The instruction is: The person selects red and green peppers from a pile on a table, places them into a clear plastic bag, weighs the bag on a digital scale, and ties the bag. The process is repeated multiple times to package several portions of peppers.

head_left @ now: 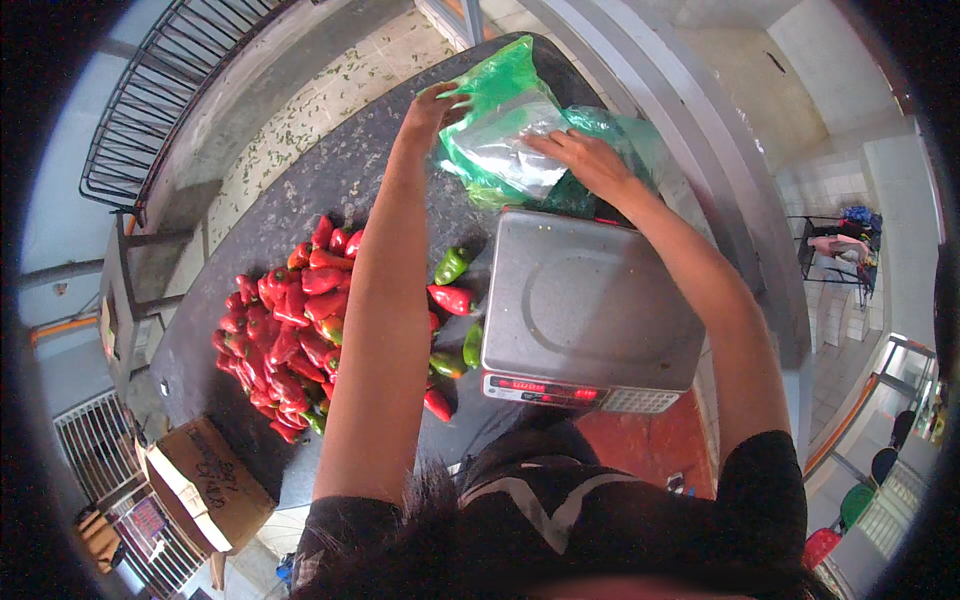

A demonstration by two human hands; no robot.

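At the far end of the dark table, both my hands are at a pile of thin plastic bags. My left hand (440,108) is at the left edge of a green plastic bag (515,68), its fingers apart and resting on the film. My right hand (590,160) reaches in from the right, fingertips together on a clear plastic bag (515,125) that lies over the green one. A digital scale (600,300) with a bare metal platform and lit red display stands below my right forearm. Left of my left forearm lies a heap of red peppers (285,330).
A few loose peppers, green (452,265) and red (452,299), lie between my left forearm and the scale. More green plastic (625,140) lies behind my right hand. A cardboard box (210,480) stands at the lower left, beyond the table edge (165,385).
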